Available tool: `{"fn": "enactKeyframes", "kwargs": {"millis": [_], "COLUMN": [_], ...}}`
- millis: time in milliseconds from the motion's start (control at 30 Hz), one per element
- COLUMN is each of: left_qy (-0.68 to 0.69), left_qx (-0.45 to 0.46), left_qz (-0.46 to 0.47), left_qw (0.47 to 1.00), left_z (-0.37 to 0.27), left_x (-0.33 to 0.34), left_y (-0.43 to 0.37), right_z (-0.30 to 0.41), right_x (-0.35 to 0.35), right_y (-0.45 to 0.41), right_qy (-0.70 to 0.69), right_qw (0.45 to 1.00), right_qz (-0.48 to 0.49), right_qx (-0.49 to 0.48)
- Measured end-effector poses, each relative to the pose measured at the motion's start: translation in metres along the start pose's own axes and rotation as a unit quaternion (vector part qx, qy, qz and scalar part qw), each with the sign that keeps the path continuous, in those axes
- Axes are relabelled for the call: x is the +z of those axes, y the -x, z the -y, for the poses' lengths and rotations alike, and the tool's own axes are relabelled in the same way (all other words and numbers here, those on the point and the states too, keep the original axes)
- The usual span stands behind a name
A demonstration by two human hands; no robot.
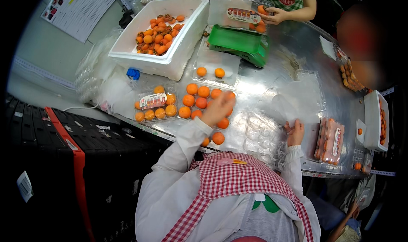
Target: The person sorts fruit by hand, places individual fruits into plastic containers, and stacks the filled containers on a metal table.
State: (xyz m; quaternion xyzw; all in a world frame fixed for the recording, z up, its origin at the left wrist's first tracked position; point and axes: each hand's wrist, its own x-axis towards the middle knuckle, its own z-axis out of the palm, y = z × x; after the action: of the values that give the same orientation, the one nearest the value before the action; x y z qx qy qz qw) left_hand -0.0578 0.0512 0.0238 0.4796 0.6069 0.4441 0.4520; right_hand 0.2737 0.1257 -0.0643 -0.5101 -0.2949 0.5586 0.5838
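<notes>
My left hand, slightly blurred, reaches over a clear plastic tray filled with orange persimmons. It hides some of the fruit, and whether it grips one I cannot tell. My right hand pinches the near edge of a thin translucent white sheet. Left of that hand lies a clear clamshell tray with moulded round hollows. Two loose persimmons sit near the table's front edge, below my left wrist. A closed, labelled clamshell of persimmons stands at the left of the filled tray.
A white foam box of persimmons stands at the back left, beside a green weighing scale. Across the metal table, a co-worker's hand holds a persimmon over a pack. Packed clamshells lie at right. Black crates stand at left.
</notes>
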Motion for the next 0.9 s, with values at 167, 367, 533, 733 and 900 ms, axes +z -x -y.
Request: {"fn": "enactKeyframes", "kwargs": {"millis": [167, 367, 533, 733, 900], "left_qy": [0.437, 0.592, 0.683, 0.565, 0.530], "left_qx": [-0.175, -0.248, -0.229, -0.176, -0.125], "left_qz": [0.238, 0.252, 0.169, 0.071, -0.052], "left_qw": [0.849, 0.725, 0.673, 0.803, 0.837], "left_z": [-0.010, 0.005, 0.015, 0.012, -0.002], "left_x": [0.031, 0.029, 0.011, 0.012, -0.021], "left_y": [0.034, 0.053, 0.083, 0.113, 0.122], "right_z": [0.034, 0.045, 0.058, 0.080, 0.100], "right_x": [0.025, 0.040, 0.070, 0.102, 0.123], "right_y": [0.007, 0.011, 0.025, 0.047, 0.058], "right_qy": [0.036, 0.096, 0.162, 0.302, 0.371], "right_qw": [0.999, 0.973, 0.867, 0.716, 0.697], "right_qz": [0.033, 0.089, 0.403, 0.524, 0.531], "right_qx": [-0.020, -0.191, -0.243, -0.348, -0.307]}}
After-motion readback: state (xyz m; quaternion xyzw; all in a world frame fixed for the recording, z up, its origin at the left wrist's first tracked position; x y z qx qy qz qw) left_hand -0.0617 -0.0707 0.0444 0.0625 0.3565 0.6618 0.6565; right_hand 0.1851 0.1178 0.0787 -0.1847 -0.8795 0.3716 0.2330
